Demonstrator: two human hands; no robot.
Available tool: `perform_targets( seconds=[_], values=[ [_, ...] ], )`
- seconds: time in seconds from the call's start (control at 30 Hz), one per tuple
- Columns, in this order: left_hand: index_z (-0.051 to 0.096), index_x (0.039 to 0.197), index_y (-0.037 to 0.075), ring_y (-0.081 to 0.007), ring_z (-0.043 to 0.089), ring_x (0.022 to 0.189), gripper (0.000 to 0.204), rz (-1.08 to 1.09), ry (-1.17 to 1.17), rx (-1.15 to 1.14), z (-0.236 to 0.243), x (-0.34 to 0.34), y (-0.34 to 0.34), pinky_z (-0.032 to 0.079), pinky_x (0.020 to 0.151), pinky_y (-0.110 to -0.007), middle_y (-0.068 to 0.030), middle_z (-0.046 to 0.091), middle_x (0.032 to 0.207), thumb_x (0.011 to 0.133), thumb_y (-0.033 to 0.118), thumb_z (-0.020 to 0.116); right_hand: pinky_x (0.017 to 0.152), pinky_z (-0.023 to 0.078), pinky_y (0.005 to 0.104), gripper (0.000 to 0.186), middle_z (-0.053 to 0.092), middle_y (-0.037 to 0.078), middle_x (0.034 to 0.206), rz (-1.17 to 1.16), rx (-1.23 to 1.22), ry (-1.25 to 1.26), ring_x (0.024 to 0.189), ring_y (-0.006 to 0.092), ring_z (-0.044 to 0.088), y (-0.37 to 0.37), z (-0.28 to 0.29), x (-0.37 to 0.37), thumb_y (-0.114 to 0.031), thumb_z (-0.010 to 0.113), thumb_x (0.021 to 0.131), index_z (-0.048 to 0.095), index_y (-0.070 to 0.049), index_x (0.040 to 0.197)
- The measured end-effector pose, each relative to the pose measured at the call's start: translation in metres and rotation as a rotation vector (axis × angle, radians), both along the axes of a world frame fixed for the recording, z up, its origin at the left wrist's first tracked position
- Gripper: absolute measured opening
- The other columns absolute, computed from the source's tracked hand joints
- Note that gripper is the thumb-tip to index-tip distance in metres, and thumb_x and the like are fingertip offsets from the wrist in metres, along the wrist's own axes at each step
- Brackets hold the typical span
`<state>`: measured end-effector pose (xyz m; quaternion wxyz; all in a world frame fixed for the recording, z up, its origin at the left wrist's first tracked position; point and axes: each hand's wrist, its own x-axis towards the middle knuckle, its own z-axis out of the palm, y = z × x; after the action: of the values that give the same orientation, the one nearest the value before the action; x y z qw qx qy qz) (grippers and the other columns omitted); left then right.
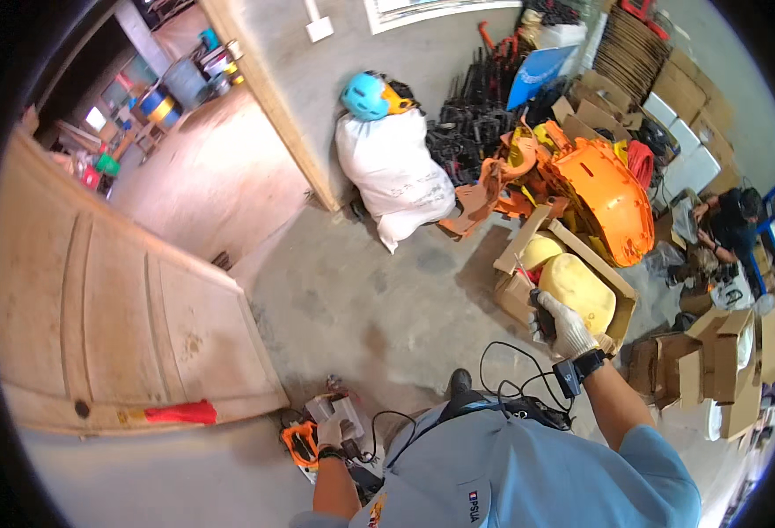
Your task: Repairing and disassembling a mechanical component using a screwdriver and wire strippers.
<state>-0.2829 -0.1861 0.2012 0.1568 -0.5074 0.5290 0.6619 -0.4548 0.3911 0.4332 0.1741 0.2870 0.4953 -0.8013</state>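
My right hand [570, 329], in a white knit glove, is closed around the dark handle of a screwdriver-like tool [541, 319]. A thin shaft points up and left from it, over a cardboard box [622, 308] holding yellow rounded shells [576, 290]. Low on the left, my gloved left hand [331, 432] grips the edge of a clear plastic box [348, 410]; its fingers are partly hidden. Right beside that hand lies an orange-framed object [300, 445], whose kind I cannot make out. Black cables run from both wrists to my waist.
An open wooden door [132, 308] stands left of a doorway. By the wall are a stuffed white sack [392, 172] with a blue helmet [366, 95] on top, and piled orange plastic shells [603, 189]. Open cartons [713, 361] and another person [729, 220] are at right.
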Motion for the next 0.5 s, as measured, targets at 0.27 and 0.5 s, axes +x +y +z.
perform_targets(
  seconds=[0.27, 0.5],
  values=[
    [0.065, 0.105, 0.001, -0.0266, 0.075, 0.075, 0.024, -0.279, 0.123, -0.022, 0.055, -0.185, 0.069, 0.065, 0.068, -0.041, -0.0112, 0.071, 0.087, 0.101, 0.025, 0.066, 0.065, 0.055, 0.0345, 0.028, 0.069, 0.008, 0.088, -0.357, -0.144, 0.013, 0.072, 0.0215, 0.066, 0.057, -0.047, -0.047, -0.031, 0.068, 0.104, 0.063, -0.005, 0.114],
    [0.064, 0.106, 0.000, -0.0285, 0.074, 0.076, 0.020, -0.152, 0.155, 0.020, 0.068, -0.312, 0.041, 0.064, 0.067, -0.044, -0.0136, 0.071, 0.089, 0.100, 0.020, 0.065, 0.071, 0.057, 0.0356, 0.028, 0.068, 0.007, 0.096, -0.289, -0.055, 0.122, 0.079, 0.0199, 0.066, 0.080, -0.068, -0.129, -0.021, 0.070, 0.100, 0.061, -0.005, 0.122]
  ],
)
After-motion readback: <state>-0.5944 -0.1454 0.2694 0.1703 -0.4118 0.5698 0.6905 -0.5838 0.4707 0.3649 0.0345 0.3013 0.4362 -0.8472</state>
